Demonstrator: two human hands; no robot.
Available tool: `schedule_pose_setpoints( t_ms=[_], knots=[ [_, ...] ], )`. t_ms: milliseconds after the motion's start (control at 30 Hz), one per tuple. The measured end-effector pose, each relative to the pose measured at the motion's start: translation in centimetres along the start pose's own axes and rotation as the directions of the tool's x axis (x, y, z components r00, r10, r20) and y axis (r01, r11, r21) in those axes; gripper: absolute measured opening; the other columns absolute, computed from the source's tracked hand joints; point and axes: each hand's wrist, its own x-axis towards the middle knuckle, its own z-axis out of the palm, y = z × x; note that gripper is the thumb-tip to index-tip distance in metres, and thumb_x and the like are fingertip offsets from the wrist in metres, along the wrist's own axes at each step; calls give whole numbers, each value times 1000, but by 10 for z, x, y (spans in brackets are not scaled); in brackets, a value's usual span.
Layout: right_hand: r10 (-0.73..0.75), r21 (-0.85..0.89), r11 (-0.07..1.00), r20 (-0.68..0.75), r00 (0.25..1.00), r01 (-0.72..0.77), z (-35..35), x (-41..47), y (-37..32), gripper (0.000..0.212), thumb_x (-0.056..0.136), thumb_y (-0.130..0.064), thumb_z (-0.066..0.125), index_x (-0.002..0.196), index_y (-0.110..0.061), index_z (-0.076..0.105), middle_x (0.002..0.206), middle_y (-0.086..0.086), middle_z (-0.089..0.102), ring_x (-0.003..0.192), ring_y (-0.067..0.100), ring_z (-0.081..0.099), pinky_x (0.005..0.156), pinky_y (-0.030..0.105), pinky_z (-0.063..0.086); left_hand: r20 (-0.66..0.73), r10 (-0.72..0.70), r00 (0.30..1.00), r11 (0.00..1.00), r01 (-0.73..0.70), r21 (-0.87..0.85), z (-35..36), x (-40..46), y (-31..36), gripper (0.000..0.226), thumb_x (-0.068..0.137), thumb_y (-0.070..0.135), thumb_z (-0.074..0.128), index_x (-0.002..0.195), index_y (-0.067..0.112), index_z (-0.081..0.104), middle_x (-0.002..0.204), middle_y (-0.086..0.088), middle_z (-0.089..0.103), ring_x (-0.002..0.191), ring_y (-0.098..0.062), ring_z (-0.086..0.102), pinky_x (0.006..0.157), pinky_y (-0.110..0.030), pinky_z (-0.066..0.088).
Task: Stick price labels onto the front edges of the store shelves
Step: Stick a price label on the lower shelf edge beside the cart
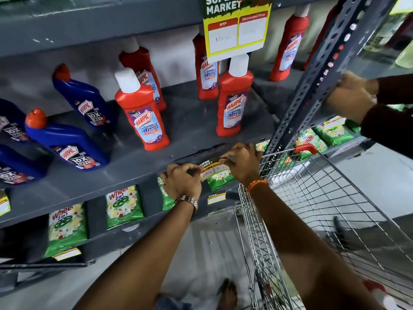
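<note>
Nearest to you are your own two bare forearms, reaching up and forward from the bottom of the view, with a bare foot on the pale floor between them. Your left hand, with a metal watch at the wrist, is curled closed, its fingertips pinching the left end of a small price label. Your right hand, with an orange thread band at the wrist, is also closed, pinching the label's upper right corner. The label is yellow with a dark top and two white boxes with handwritten figures; it sits against the front edge of the grey shelf that carries the cleaner bottles, held between both hands.

On that shelf, red Harpic bottles with white caps stand upright toward the middle and right, and blue Harpic bottles with orange caps stand at the left. A larger label of the same design hangs from the edge of the shelf above. On the shelf below, green Wheel detergent packets lie in a row, with smaller yellow labels on that shelf's edge.

A wire shopping trolley with a red handle stands just to your right, touching your right forearm. Beyond the slotted upright post, another person's two hands in dark sleeves are at the next bay
</note>
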Motion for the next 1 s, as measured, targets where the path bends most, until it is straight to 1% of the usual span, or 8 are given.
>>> schedule_pose_setpoints(
  t_ms=[133,233,333,433,533,600,833,1000],
  knots=[
    [5,-28,1000,12,1000,-5,-3,-1,4,16,82,-39,77,97,-34,78,118,-2,59,119,28,42,103,51,31,-60,197,978,957,-179,230,-2,5,-2,10,75,47,76,81,40,77,105,9,48,105,-28,44,85,-39,42],
    [-10,-103,995,-9,1000,9,2,1,2,19,80,-43,78,98,-36,78,117,-2,55,116,28,41,101,50,31,-128,363,923,882,-296,367,-4,13,-3,9,74,47,77,77,39,79,111,8,47,104,-26,41,84,-40,42],
    [-2,-98,995,-29,1000,-1,4,6,0,21,76,-48,79,95,-38,78,114,-3,53,115,27,39,101,50,29,-104,463,880,812,-374,448,-8,20,-3,9,77,46,74,78,39,79,116,7,48,105,-24,38,85,-40,41],
    [-7,-98,995,-19,1000,6,5,9,0,22,75,-49,79,94,-38,78,113,-3,52,116,27,39,100,50,28,-71,494,866,780,-405,478,-8,22,-4,6,75,43,74,77,39,79,117,6,49,105,-24,40,84,-40,40],
    [-13,-107,994,-20,1000,11,7,10,0,22,76,-49,78,94,-37,78,114,-4,53,117,28,39,98,47,29,-65,492,868,780,-407,475,-8,23,-5,8,76,44,74,80,41,79,118,6,49,105,-24,38,85,-40,40],
    [-4,-110,994,-22,1000,2,7,11,1,22,76,-48,79,93,-35,79,114,-3,54,117,28,39,99,47,30,-58,499,865,773,-414,482,-7,24,-5,8,76,43,74,82,41,80,118,5,50,105,-24,38,85,-40,39],
    [-6,-26,1000,-101,995,3,5,15,0,16,74,-46,81,83,-34,79,104,-10,52,110,27,41,92,47,33,-90,528,844,763,-426,486,-11,29,-1,13,78,41,70,84,37,81,115,6,49,108,-27,38,84,-39,31],
    [-7,-51,999,-81,997,3,3,15,-1,16,76,-46,79,88,-36,79,106,-8,53,111,27,41,92,44,28,-105,506,856,777,-400,485,-9,34,1,12,77,44,72,81,37,80,113,9,49,108,-25,34,85,-38,25]
  ],
)
